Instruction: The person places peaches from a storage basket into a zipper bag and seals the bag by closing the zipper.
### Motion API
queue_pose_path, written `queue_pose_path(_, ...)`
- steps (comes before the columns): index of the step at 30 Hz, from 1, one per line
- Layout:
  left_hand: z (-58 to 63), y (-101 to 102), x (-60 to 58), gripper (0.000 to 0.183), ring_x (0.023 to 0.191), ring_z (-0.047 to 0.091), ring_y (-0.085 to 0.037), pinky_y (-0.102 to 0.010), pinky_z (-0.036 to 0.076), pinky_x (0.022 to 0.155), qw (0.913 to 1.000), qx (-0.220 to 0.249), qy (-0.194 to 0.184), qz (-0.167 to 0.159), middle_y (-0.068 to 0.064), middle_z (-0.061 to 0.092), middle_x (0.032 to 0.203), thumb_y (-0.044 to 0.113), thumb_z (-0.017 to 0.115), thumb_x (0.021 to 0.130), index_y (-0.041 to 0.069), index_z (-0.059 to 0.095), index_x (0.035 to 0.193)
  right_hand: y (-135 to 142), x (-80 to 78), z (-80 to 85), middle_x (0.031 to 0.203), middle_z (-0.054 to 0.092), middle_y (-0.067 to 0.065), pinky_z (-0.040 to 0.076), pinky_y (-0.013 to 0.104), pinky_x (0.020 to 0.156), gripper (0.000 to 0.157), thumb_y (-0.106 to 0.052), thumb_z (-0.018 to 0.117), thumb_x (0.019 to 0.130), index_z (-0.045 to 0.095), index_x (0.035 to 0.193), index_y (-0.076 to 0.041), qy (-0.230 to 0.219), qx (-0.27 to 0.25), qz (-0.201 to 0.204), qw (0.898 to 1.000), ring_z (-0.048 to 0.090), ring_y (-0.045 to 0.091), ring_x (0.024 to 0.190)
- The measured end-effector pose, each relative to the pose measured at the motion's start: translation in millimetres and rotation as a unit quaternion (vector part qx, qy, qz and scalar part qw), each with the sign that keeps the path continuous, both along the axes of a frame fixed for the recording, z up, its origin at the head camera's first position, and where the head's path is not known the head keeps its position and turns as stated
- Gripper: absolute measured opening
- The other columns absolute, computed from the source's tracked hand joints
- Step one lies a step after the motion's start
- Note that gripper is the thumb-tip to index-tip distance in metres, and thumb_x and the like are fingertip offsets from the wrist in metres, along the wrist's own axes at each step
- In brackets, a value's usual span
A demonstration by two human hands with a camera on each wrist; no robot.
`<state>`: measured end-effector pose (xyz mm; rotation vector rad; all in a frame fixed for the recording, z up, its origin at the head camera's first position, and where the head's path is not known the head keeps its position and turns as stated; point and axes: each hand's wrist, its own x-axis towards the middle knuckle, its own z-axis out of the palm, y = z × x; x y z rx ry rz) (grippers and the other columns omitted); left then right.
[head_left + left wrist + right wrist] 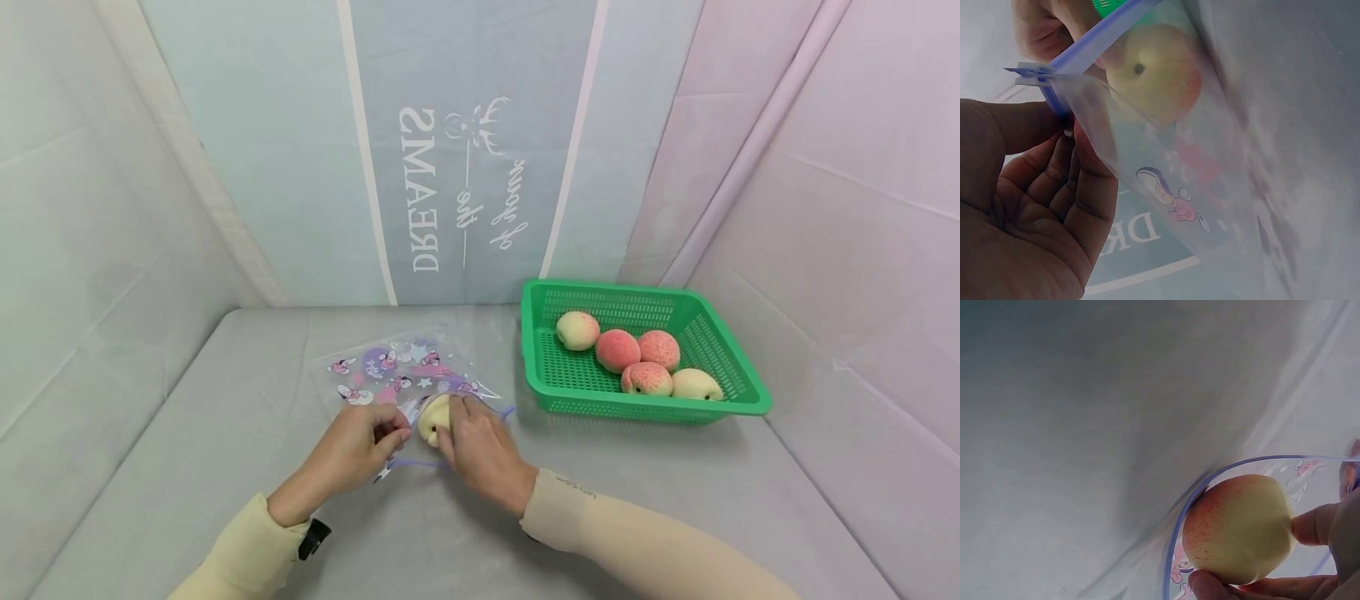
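A clear zip bag (375,367) with cartoon prints and a purple zip edge lies on the table, its mouth facing me. My left hand (365,442) pinches the bag's edge between thumb and fingers; in the left wrist view the white slider (1032,74) sits just by that pinch. With thumb and fingers, my right hand (483,446) grips a pale yellow peach (432,419) with a red blush. The peach (1238,528) is within the bag's opening in the right wrist view, the purple rim curving around it. Part of the peach is hidden behind my right fingers.
To the right stands a green plastic basket (532,350) with several peaches, among them a red peach (618,351) and a pale peach (696,385). Fabric walls enclose the grey table (435,533) at the back and sides.
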<state>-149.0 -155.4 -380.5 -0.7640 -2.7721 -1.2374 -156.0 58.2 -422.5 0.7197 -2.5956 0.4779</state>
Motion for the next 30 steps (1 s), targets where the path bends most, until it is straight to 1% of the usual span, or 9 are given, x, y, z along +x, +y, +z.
queue_pose_path(6, -1.1, -2, 0.0, 0.022, 0.052, 0.049, -0.003, -0.024, 0.044, 0.047, 1.0, 0.002, -0.001, 0.001, 0.004, 0.061, 0.066, 0.004, 0.072, 0.095, 0.018, 0.067, 0.079, -2, -3.8, -0.6, 0.118, 0.068, 0.02, 0.057, 0.042, 0.09, 0.044, -0.028, 0.068, 0.101, 0.062, 0.127, 0.007, -0.022, -0.002, 0.001, 1.0, 0.068, 0.03, 0.107)
queue_pose_path(8, -1.1, -3, 0.1, 0.022, 0.052, 0.049, -0.003, -0.024, 0.043, 0.046, 1.0, 0.006, -0.001, 0.001, 0.004, 0.061, 0.066, 0.004, 0.071, 0.095, 0.018, 0.067, 0.079, -4, -5.8, -0.8, 0.12, 0.068, 0.021, 0.057, 0.042, 0.091, 0.045, -0.029, 0.067, 0.101, 0.062, 0.127, 0.007, -0.028, 0.002, -0.003, 1.0, 0.068, 0.032, 0.109)
queue_pose_path(10, -1.1, -4, 0.6, 0.022, 0.052, 0.049, -0.003, -0.024, 0.044, 0.046, 0.9999, 0.011, -0.001, 0.001, 0.003, 0.061, 0.066, 0.004, 0.071, 0.096, 0.018, 0.067, 0.079, -6, -7.9, -0.4, 0.116, 0.069, 0.02, 0.057, 0.042, 0.088, 0.042, -0.029, 0.066, 0.102, 0.063, 0.123, 0.007, -0.031, 0.011, -0.008, 0.999, 0.069, 0.032, 0.104)
queue_pose_path(14, -0.8, -5, 2.7, 0.021, 0.053, 0.05, -0.002, -0.025, 0.044, 0.047, 0.9998, 0.017, 0.002, -0.002, 0.003, 0.062, 0.068, 0.005, 0.07, 0.097, 0.017, 0.068, 0.08, -13, -13.5, -0.5, 0.101, 0.07, 0.016, 0.058, 0.041, 0.079, 0.036, -0.031, 0.064, 0.103, 0.066, 0.108, 0.004, -0.028, 0.031, -0.018, 0.999, 0.07, 0.028, 0.09)
queue_pose_path(16, -1.6, -6, 3.8, 0.021, 0.052, 0.05, -0.003, -0.024, 0.044, 0.046, 0.9998, 0.019, 0.002, 0.0, 0.003, 0.062, 0.068, 0.005, 0.07, 0.097, 0.017, 0.068, 0.08, -15, -16.5, -0.6, 0.096, 0.069, 0.014, 0.059, 0.04, 0.078, 0.037, -0.033, 0.064, 0.103, 0.067, 0.103, 0.004, -0.023, 0.042, -0.019, 0.999, 0.07, 0.028, 0.088)
queue_pose_path(19, -2.3, -6, 5.2, 0.021, 0.052, 0.049, -0.002, -0.024, 0.044, 0.046, 0.9997, 0.023, 0.004, 0.009, 0.005, 0.061, 0.066, 0.005, 0.07, 0.097, 0.018, 0.068, 0.08, -18, -20.7, -0.6, 0.095, 0.07, 0.015, 0.06, 0.038, 0.077, 0.04, -0.036, 0.065, 0.102, 0.069, 0.102, 0.004, -0.012, 0.058, -0.018, 0.998, 0.071, 0.027, 0.088)
queue_pose_path(22, -3.4, -7, 5.4, 0.021, 0.052, 0.049, -0.002, -0.024, 0.043, 0.047, 0.9996, 0.022, 0.005, 0.019, 0.007, 0.06, 0.065, 0.006, 0.071, 0.096, 0.019, 0.068, 0.08, -18, -22.6, -0.4, 0.093, 0.07, 0.015, 0.06, 0.036, 0.073, 0.044, -0.039, 0.066, 0.1, 0.07, 0.102, 0.005, 0.0, 0.067, -0.017, 0.998, 0.072, 0.027, 0.085)
queue_pose_path(27, -2.7, -6, 4.0, 0.021, 0.051, 0.05, -0.003, -0.024, 0.043, 0.046, 0.9995, 0.022, 0.003, 0.022, 0.004, 0.062, 0.067, 0.006, 0.071, 0.096, 0.019, 0.068, 0.079, -14, -20.0, 1.7, 0.085, 0.068, 0.013, 0.059, 0.037, 0.066, 0.045, -0.041, 0.071, 0.097, 0.069, 0.098, 0.004, 0.0, 0.053, -0.021, 0.998, 0.071, 0.027, 0.076)
queue_pose_path(30, -2.1, -7, 3.6, 0.02, 0.052, 0.051, -0.004, -0.025, 0.044, 0.046, 0.9994, 0.026, -0.004, 0.025, 0.003, 0.063, 0.068, 0.006, 0.071, 0.097, 0.018, 0.069, 0.08, -10, -17.0, 4.3, 0.08, 0.066, 0.011, 0.057, 0.037, 0.064, 0.043, -0.041, 0.071, 0.096, 0.066, 0.096, 0.001, -0.004, 0.047, -0.015, 0.999, 0.069, 0.026, 0.072)
